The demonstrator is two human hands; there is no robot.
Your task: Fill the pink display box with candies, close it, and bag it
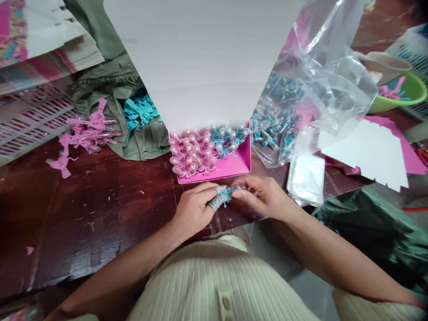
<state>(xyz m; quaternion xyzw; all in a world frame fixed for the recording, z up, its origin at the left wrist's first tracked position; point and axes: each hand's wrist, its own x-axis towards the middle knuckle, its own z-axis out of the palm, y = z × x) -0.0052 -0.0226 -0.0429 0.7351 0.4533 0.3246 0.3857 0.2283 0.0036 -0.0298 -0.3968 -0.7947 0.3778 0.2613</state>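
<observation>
Left hand curled palm-down at the table's near edge, forearm coming up from lower left; index finger wrapped in a grey-patterned cover, pinching with the thumb one end of a small teal toy. Right hand opposite, forearm running in from lower right, fingers bent and closed lightly on the toy's other, clear end. Fingertips of both hands nearly touching, toy held between them just above the dark wooden table.

Just beyond the fingertips, a pink box, partly filled with pink and teal capsule toys in rows; its tall white lid flap standing up and blocking everything behind. Beyond and right of the right fingers, a clear plastic bag of teal pieces, then flat white-and-pink card blanks and a green bowl. Beyond and left of the left fingers, teal pieces on green cloth and a loose pink pile.

Toy's shape mostly hidden by the fingers; exact grip under it impossible to tell. Far corners blurred and cut off.
</observation>
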